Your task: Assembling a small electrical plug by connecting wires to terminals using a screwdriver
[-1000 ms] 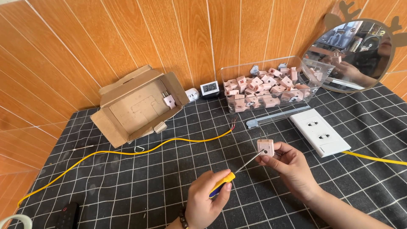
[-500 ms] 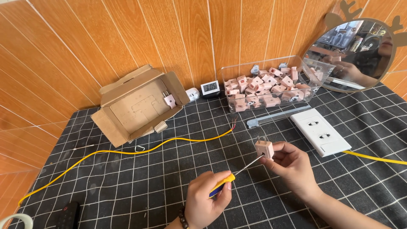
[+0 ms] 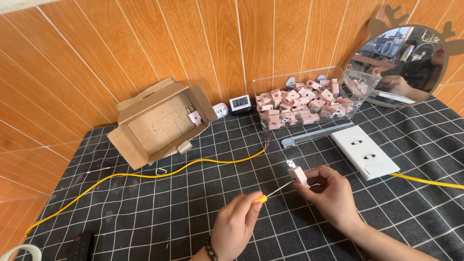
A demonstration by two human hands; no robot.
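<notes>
My right hand [image 3: 328, 193] pinches a small pink plug [image 3: 297, 174] with its metal prongs pointing up and left. My left hand [image 3: 237, 224] grips a yellow-handled screwdriver [image 3: 270, 193]; its thin metal shaft reaches right and its tip touches the side of the plug. Both hands hover above the black grid-patterned table cloth [image 3: 193, 212], near its front middle.
A yellow cable [image 3: 145, 175] with bare ends runs across the cloth. An open cardboard box [image 3: 159, 121] lies back left, a clear bin of several pink plugs [image 3: 304, 104] at the back, a white socket plate [image 3: 365, 151] and a grey bar [image 3: 314, 135] right. A round mirror [image 3: 401, 63] leans on the wall. A small digital clock [image 3: 239, 102] stands nearby.
My right hand has turned the pink plug, so its prongs now point up and left. The screwdriver tip stays against it. Both hands remain in nearly the same place.
</notes>
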